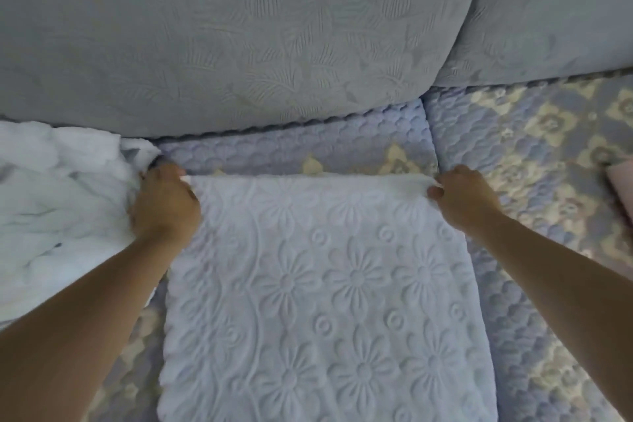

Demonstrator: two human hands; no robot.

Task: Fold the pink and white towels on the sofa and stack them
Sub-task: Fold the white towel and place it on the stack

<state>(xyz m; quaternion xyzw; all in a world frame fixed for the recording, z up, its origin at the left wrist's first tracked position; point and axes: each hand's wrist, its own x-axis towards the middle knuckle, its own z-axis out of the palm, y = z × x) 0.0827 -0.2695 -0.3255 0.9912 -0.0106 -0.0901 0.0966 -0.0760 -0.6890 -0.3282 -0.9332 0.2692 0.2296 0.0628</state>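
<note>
Left of our left hand (164, 202) lies a crumpled white towel (58, 212), unfolded. That hand pinches the far left corner of the flat embossed towel (318, 301); our right hand (462, 195) pinches the far right corner. The towel's long axis runs from both grips back toward us, so we judge the fold comes toward us. A pink towel (621, 181) lies right of the right grip.
</note>
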